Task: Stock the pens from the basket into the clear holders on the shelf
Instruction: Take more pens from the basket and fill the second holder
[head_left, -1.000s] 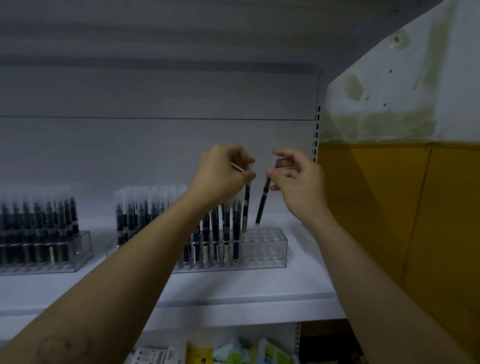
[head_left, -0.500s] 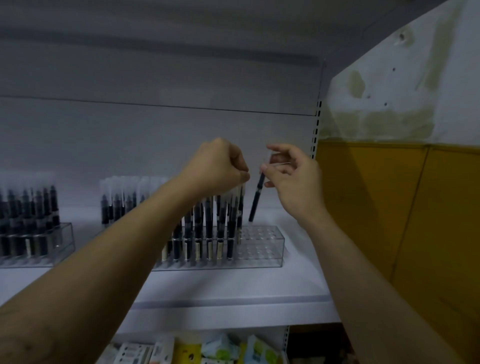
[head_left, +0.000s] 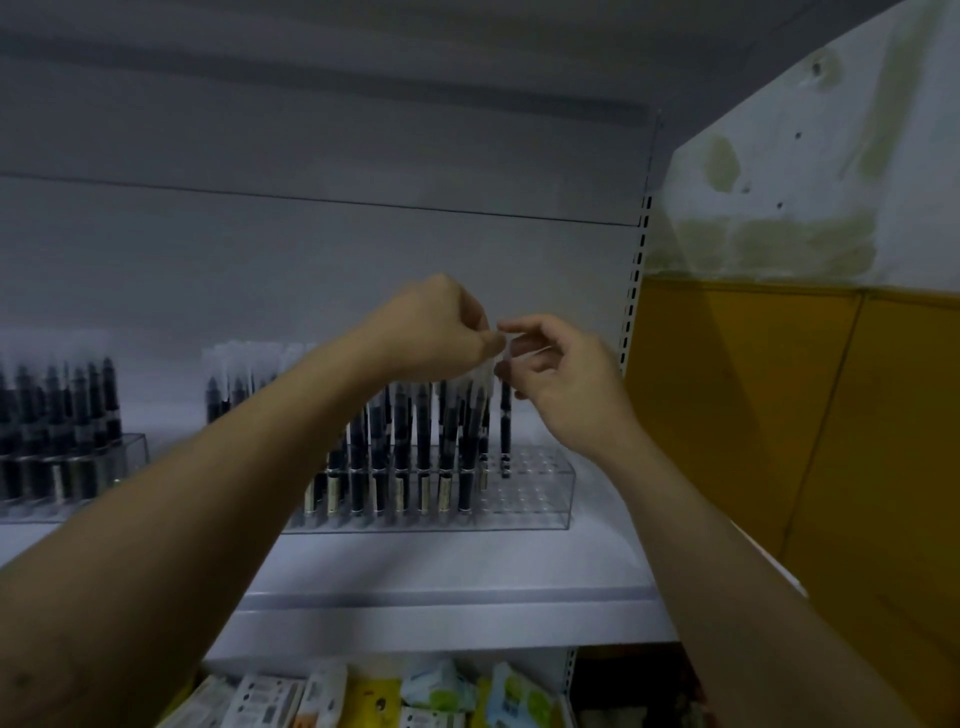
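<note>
Both hands are raised close together over the middle clear holder (head_left: 524, 501), which stands on the white shelf (head_left: 441, 571). The right hand (head_left: 563, 376) has its fingers curled, forefinger above and thumb below, pinching the pale top of a single dark pen (head_left: 505, 423). That pen stands about upright with its lower end at a hole just right of the filled rows, though blur hides whether it is seated. The left hand (head_left: 434, 327) is curled into a loose fist, thumb and forefinger pressed together on the clear cap of the neighbouring pen (head_left: 475, 415) — as far as the blur allows one to tell. The two sets of fingertips are almost touching. The stocked pens (head_left: 400, 457) stand upright in rows in this holder, dark barrels under clear caps, partly hidden behind the left forearm. A second holder (head_left: 130, 452), also packed with dark pens, sits well apart on the same shelf at the left edge. Below the shelf lie coloured packets (head_left: 374, 696), and to the right a perforated upright strip (head_left: 631, 312) meets a yellow wall panel (head_left: 779, 441).
</note>
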